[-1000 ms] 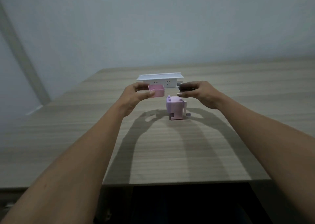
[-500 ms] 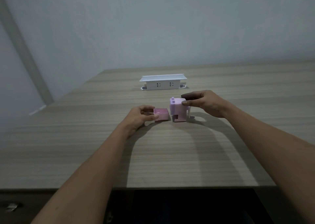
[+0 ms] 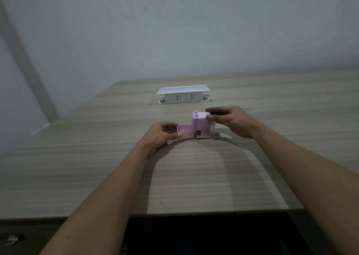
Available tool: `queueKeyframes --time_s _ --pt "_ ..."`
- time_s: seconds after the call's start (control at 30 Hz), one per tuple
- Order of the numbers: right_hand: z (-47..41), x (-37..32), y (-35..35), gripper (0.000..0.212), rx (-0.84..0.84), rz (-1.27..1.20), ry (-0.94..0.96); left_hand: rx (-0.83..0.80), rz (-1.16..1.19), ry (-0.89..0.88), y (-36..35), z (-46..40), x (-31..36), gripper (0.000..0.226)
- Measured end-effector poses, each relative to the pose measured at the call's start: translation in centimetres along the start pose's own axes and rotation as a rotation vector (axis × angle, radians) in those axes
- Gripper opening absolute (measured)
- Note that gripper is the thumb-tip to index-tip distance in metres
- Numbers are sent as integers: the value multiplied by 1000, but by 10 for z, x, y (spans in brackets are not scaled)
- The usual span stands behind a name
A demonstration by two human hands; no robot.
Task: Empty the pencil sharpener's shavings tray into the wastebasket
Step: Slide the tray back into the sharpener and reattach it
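A small lilac pencil sharpener (image 3: 201,125) stands upright on the wooden table (image 3: 194,177), its crank on the right side. My right hand (image 3: 232,121) grips its top from the right. A pink shavings tray (image 3: 185,132) rests on the table against the sharpener's left side, at the slot in its base. My left hand (image 3: 162,135) pinches the tray's left end between thumb and fingers. No wastebasket is in view.
A white pop-up socket block (image 3: 183,96) rises from the table behind the sharpener. The table's near edge runs across the bottom of the view, with a dark gap below it. A grey wall stands behind the table.
My left hand brought the tray down from mid-air to the table and slid it right against the sharpener's base. My right hand came down onto the sharpener's top.
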State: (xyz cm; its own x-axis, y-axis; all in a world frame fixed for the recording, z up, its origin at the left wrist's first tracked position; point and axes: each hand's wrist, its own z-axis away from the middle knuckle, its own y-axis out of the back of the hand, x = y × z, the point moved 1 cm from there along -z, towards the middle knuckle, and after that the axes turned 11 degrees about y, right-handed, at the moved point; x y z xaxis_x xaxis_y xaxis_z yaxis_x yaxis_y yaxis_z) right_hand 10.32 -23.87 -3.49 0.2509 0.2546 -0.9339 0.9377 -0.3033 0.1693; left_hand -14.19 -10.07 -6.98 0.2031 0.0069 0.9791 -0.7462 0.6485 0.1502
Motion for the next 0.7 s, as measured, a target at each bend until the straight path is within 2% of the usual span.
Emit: queueKeyframes --time_s 0.47,0.7 --pt "1 -1 -4 48 3 32 20 8 -18 -18 -12 -2 1 57" --pt "0 -7 -11 49 -40 53 37 -80 -53 -41 -32 -4 5 60"
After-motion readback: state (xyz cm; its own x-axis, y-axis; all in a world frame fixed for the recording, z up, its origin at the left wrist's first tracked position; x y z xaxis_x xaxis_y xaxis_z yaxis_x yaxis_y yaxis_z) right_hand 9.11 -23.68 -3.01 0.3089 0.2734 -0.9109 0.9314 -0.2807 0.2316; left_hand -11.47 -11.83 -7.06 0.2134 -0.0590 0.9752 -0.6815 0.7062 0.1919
